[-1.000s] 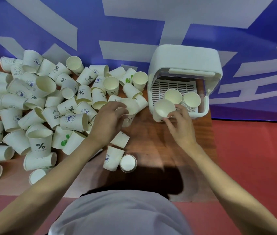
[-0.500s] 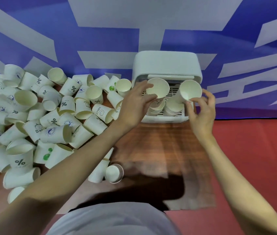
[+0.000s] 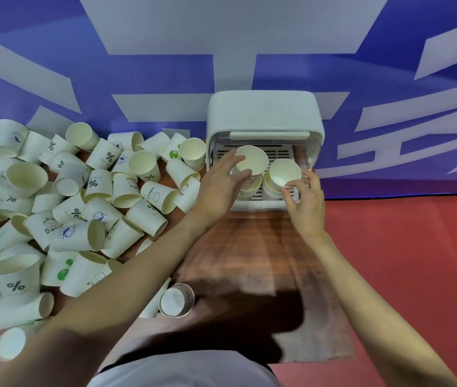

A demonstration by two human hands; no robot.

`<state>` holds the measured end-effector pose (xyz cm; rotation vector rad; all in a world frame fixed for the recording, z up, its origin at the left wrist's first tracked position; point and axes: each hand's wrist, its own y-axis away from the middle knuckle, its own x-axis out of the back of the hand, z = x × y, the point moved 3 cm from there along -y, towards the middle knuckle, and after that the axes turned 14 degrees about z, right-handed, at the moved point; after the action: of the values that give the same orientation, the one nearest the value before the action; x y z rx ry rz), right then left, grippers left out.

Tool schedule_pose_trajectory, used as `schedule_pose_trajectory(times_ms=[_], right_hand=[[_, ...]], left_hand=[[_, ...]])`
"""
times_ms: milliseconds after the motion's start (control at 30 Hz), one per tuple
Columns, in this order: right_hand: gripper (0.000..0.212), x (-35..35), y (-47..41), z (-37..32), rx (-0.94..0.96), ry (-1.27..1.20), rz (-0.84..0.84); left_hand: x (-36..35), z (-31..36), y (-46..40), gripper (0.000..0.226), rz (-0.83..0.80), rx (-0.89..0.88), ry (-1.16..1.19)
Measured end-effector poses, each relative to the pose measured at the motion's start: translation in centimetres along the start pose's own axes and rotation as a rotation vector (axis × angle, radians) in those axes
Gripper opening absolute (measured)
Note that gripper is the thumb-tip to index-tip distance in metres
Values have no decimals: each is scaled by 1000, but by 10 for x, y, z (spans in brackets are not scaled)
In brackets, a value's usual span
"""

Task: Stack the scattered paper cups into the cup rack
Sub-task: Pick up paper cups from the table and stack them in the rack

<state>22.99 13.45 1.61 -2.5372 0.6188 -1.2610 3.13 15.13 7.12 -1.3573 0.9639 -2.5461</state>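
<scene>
A white cup rack with an open front stands at the table's far edge. Two stacks of paper cups sit on its slotted floor. My left hand holds a paper cup by the rim, seated on top of the left stack. My right hand grips another paper cup on top of the right stack. Both cups open upward. A large heap of scattered paper cups covers the left half of the table.
The wooden table has bare surface in front of the rack. Two cups lie near my left forearm. A red floor lies to the right, and a blue and white wall rises behind the rack.
Both hands carried their cups from in front of the rack up into it and lowered them onto the two stacks. The view has shifted closer to the rack.
</scene>
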Motion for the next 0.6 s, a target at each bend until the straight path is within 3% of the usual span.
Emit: schedule_pose_trajectory(times_ms=[133,433,600], right_hand=[[17,-4,0,1,-6,21,-43],[23,-11,-1,7,-16,120,-125],[27,-13,-2,6,-44,172,-178]], left_hand=[[-9,-3,-4,7,-15,-45,-13],[-48,-30,20,22,-383,-9,-123],[-48,-30,25,21,-360,18,-80]])
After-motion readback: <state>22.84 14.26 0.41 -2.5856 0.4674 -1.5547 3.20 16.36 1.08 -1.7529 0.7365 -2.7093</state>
